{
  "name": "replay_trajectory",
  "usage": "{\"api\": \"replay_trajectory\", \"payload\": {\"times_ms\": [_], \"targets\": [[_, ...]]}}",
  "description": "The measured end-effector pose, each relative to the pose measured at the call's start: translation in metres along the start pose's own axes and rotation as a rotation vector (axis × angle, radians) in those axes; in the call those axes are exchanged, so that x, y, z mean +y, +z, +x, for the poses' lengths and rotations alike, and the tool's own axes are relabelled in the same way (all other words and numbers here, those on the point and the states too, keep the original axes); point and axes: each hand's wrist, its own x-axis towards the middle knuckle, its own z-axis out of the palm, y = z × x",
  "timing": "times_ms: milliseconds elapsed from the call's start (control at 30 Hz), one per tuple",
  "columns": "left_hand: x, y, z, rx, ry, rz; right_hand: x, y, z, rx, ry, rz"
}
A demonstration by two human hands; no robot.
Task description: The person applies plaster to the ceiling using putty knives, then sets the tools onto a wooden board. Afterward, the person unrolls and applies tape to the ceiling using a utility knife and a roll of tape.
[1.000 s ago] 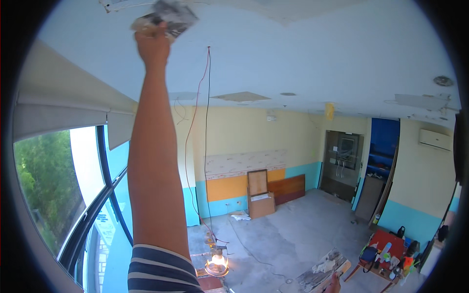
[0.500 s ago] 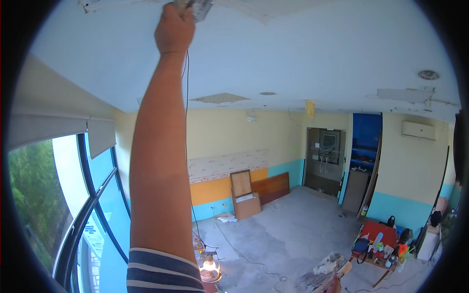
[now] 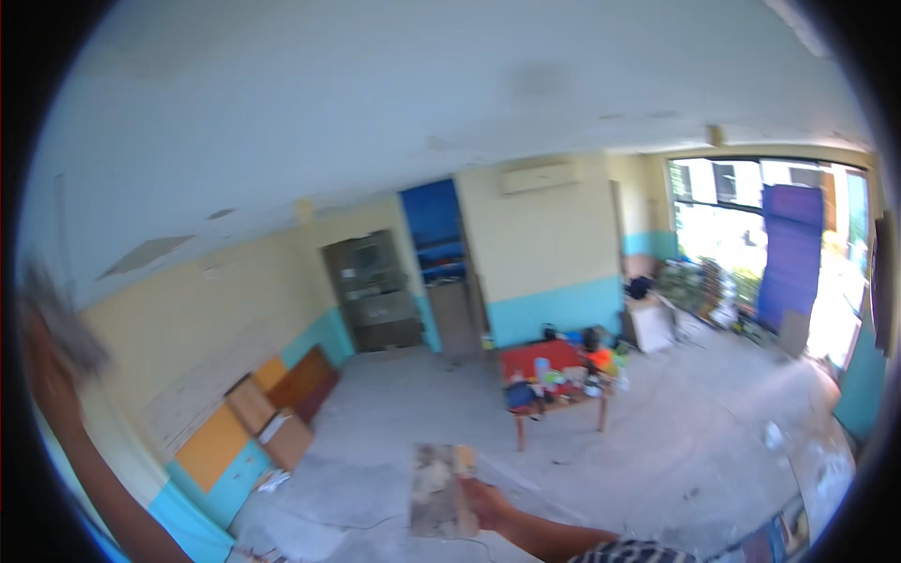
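Observation:
At the far left edge, my left hand [image 3: 49, 366] is closed on a wide metal putty knife [image 3: 68, 330], which is blurred by motion and raised in front of the upper wall and ceiling. Low in the middle, my right hand [image 3: 483, 502] grips a flat board [image 3: 432, 493] smeared with grey and white compound, its face turned up toward the camera. Above both spreads the white ceiling [image 3: 469, 94], with darker patches on it.
A table [image 3: 532, 357] crowded with tools stands beyond the board. Wood panels [image 3: 310, 385] and cardboard lean on the left wall. A glass door [image 3: 371, 291], blue shelves [image 3: 432, 225], an air conditioner [image 3: 540, 178] and a window with purple cloth [image 3: 788, 253] and piled items line the room.
The view has swung right, bringing the bright window in. My left hand with the putty knife has moved from the ceiling to the left edge. The board in my right hand now shows farther left.

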Motion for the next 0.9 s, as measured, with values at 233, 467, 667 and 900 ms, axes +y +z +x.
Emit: {"api": "replay_trajectory", "payload": {"times_ms": [233,467,667,900], "targets": [[-0.306,-0.013,-0.265,-1.121,-0.225,0.304,-0.017,0.043,-0.068,-0.232,0.267,0.122],[-0.256,-0.008,-0.314,-1.519,-0.417,0.542,-0.015,0.034,-0.091,-0.167,0.082,-0.122],[-0.345,-0.048,-0.302,-1.640,-0.151,0.767,-0.016,0.031,-0.083,-0.032,-0.033,-0.093],[-0.258,-0.027,-0.350,-0.607,-0.410,-0.146,-0.029,0.068,-0.059,0.192,-0.107,0.248]]}}
